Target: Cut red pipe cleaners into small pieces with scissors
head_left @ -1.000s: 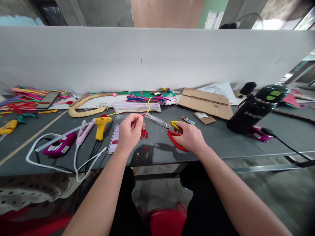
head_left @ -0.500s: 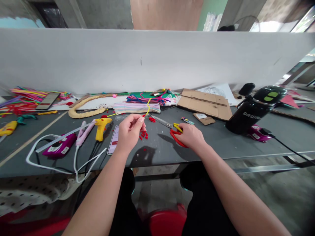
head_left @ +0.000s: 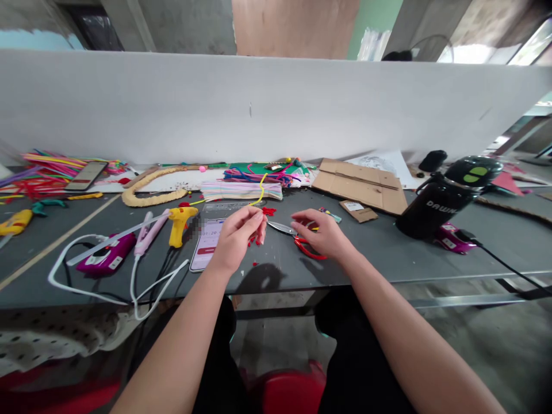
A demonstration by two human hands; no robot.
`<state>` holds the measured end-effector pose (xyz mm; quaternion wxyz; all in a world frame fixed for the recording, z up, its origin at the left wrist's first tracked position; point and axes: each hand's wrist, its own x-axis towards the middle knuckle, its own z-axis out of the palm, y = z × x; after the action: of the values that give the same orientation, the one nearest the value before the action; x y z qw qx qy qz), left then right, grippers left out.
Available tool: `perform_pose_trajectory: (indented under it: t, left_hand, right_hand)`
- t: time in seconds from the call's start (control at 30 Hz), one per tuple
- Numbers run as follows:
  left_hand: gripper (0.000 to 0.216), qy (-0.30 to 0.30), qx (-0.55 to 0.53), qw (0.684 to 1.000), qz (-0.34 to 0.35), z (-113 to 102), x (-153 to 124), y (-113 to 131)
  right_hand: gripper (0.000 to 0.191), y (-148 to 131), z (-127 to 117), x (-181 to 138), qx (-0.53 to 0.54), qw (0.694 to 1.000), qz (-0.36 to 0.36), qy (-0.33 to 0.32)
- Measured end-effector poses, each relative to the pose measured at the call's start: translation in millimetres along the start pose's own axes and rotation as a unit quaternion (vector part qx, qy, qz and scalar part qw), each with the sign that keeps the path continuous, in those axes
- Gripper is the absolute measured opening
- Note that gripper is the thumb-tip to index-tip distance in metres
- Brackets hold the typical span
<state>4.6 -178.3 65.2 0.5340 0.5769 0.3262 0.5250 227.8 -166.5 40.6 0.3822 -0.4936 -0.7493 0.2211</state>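
My left hand (head_left: 239, 237) is closed in a pinch above the table; whatever sits between its fingertips is hidden. Just behind those fingers rises a yellow pipe cleaner (head_left: 261, 188). Small red pieces (head_left: 268, 212) lie on the table close to the fingertips, partly covered by the hand. My right hand (head_left: 321, 232) is open, fingers apart and curved, over the scissors (head_left: 283, 228). These scissors rest on the table with red and yellow handles, the blades pointing left toward my left hand. A phone (head_left: 206, 253) with its screen lit lies beside my left wrist.
A yellow glue gun (head_left: 176, 227), a pink tool (head_left: 149, 233) and white cable stand left. Behind are a stack of pastel strips (head_left: 241, 191) and a tan padded loop (head_left: 150, 198). Right are cardboard (head_left: 360, 187) and a black bottle (head_left: 435, 201). A white panel (head_left: 276, 109) borders the back.
My right hand has let go of the scissors, which now lie on the table, and its fingers have opened. My left hand has shifted slightly right, still pinched.
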Motion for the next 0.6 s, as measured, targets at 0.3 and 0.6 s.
perform_pose_trajectory:
  t: [0.3, 0.6]
  left_hand:
    - [0.023, -0.034, 0.107, 0.993, -0.047, 18, 1, -9]
    - [0.015, -0.010, 0.154, 0.987, -0.036, 13, 2, -13]
  right_hand:
    - [0.026, -32, 17, -7, 0.185, 0.982, -0.021, 0.024]
    - [0.029, -26, 18, -7, 0.185, 0.980, 0.034, 0.061]
